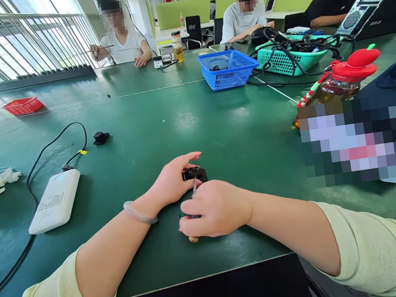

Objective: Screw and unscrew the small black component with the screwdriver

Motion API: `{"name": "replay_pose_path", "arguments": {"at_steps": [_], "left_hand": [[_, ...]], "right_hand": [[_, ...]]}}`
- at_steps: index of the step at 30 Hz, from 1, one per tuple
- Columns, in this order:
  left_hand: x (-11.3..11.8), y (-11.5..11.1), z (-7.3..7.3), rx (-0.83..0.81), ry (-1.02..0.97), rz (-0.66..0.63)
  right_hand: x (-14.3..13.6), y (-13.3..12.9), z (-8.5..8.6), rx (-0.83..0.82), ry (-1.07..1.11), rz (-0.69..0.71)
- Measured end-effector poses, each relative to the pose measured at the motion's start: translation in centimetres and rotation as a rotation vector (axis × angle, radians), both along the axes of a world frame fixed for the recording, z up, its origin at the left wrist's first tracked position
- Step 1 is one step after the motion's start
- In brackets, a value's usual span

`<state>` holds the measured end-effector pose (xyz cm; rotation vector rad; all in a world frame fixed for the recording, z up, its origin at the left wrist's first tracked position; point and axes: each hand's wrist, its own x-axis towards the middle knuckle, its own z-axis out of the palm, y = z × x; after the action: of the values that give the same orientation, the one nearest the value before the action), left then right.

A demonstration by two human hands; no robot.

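Note:
My left hand (173, 181) rests on the green table (164, 119) and pinches a small black part (194, 173) between thumb and fingers. My right hand (214, 210) is closed around a thin metal tool (194, 187), likely tweezers or a small screwdriver, whose tip points at the black part. A pale bangle (139, 215) sits on my left wrist. Both hands are near the table's front edge.
A white power bank (55, 200) with a black cable (42, 153) lies left. A second small black part (100, 137) sits farther out. Blue basket (227, 68), teal basket (288, 57), red tray (22, 106), a red-capped bottle (343, 80). Three people sit at the far side.

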<state>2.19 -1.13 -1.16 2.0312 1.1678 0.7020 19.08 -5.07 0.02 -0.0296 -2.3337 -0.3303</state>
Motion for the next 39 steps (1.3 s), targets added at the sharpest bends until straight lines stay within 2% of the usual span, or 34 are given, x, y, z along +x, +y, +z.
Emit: {"name": "replay_pose_path", "arguments": {"at_steps": [4, 6, 9, 13, 15, 19, 27, 34, 39], "left_hand": [[0.2, 0.1, 0.1, 0.072, 0.105, 0.09], [0.2, 0.2, 0.2, 0.097, 0.16, 0.096], [0.1, 0.3, 0.5, 0.124, 0.173, 0.057], [0.1, 0.4, 0.7, 0.131, 0.179, 0.075], [0.1, 0.4, 0.7, 0.076, 0.183, 0.12], [0.1, 0.4, 0.7, 0.024, 0.153, 0.172], [-0.1, 0.5, 0.6, 0.014, 0.108, 0.179], [-0.1, 0.5, 0.7, 0.0, 0.099, 0.174], [-0.1, 0.4, 0.9, -0.005, 0.095, 0.169]], "right_hand": [[0.0, 0.4, -0.1, -0.004, -0.065, -0.019], [0.3, 0.7, 0.1, -0.09, -0.019, -0.026], [1.3, 1.5, 0.6, -0.39, 0.182, -0.044], [3.0, 3.2, 0.9, -0.827, 0.501, -0.171], [3.6, 3.9, 0.9, -0.964, 0.557, -0.177], [3.8, 4.6, 0.8, -1.173, 0.601, -0.089], [3.9, 5.5, 0.2, -1.359, 0.777, 0.022], [3.9, 6.8, -0.5, -1.529, 0.957, -0.052], [4.1, 7.1, -0.7, -1.55, 1.028, -0.074]]}}
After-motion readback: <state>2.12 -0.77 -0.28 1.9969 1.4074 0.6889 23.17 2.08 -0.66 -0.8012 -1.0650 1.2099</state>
